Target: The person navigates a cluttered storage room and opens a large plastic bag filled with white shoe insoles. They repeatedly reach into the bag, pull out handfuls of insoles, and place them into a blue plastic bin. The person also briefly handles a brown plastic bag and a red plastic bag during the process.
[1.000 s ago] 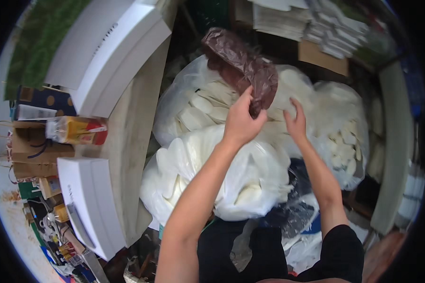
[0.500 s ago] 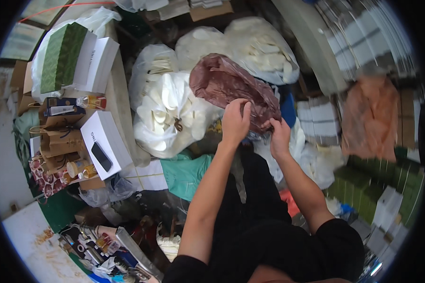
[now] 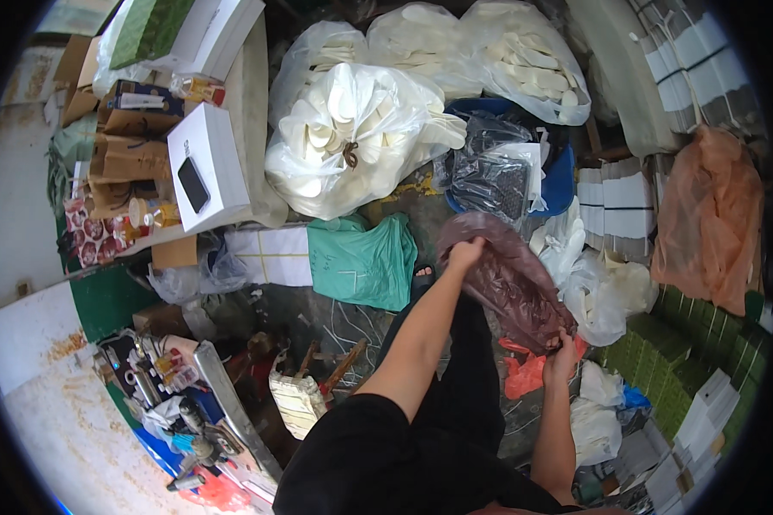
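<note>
Both my hands hold a dark maroon plastic bag point(image 3: 514, 283) stretched in front of me. My left hand point(image 3: 465, 255) grips its upper left edge. My right hand point(image 3: 562, 354) grips its lower right corner. The bag hangs over the floor, just right of a green plastic bag point(image 3: 362, 259) and below a blue tub point(image 3: 561, 182) filled with clear and black bags. Large clear sacks of pale moulded pieces point(image 3: 352, 137) lie further out in front.
A white box with a black phone on it point(image 3: 199, 176) sits on a table at the left, among cardboard boxes and bottles. An orange bag point(image 3: 711, 215) and stacks of green and white boxes point(image 3: 691, 378) fill the right. A red bag point(image 3: 531, 371) lies by my right hand.
The maroon bag has come down from above the white sacks to a low spot in front of me. My hands moved apart along its edge, and my view swung toward the floor.
</note>
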Tool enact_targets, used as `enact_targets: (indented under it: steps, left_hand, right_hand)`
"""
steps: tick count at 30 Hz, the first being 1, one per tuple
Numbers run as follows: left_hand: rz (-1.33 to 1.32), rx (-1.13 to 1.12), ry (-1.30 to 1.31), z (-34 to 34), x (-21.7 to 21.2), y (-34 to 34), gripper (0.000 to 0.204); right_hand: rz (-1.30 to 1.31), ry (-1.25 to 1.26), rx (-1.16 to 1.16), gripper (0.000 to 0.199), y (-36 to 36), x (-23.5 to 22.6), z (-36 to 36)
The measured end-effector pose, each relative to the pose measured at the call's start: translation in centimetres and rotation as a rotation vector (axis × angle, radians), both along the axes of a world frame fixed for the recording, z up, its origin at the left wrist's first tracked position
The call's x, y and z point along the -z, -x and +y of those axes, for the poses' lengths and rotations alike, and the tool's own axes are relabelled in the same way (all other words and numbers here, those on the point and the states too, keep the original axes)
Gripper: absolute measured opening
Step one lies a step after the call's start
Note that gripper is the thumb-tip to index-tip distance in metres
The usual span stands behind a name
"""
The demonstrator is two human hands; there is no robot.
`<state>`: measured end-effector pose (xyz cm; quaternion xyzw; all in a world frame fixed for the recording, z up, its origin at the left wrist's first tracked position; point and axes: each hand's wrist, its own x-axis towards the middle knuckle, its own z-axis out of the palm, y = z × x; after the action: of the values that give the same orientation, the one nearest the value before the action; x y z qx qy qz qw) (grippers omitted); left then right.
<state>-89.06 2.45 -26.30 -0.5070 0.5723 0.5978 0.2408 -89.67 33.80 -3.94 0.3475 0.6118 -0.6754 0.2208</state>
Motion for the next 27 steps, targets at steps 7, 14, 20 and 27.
enact_targets:
  steps: [7, 14, 20, 27]
  left_hand:
    - [-0.060, -1.112, -0.065, -7.0, 2.6, -13.8, 0.094]
    - [0.193, -1.494, -0.243, -13.7, 0.8, -18.5, 0.059]
    - [0.237, -1.513, -0.245, -16.3, 1.9, -19.3, 0.056]
    - [-0.222, -0.669, 0.274, -17.9, 8.6, -22.3, 0.042]
  right_hand:
    - [-0.046, -0.070, -0.427, 0.012, 3.6, 12.1, -5.1]
    - [0.021, -0.156, -0.875, 0.015, 7.0, 17.1, -14.5]
    - [0.105, -0.398, -1.258, 0.025, 8.4, 19.0, -21.8]
    - [0.213, -0.509, -1.740, 0.032, 10.4, 24.7, -37.2]
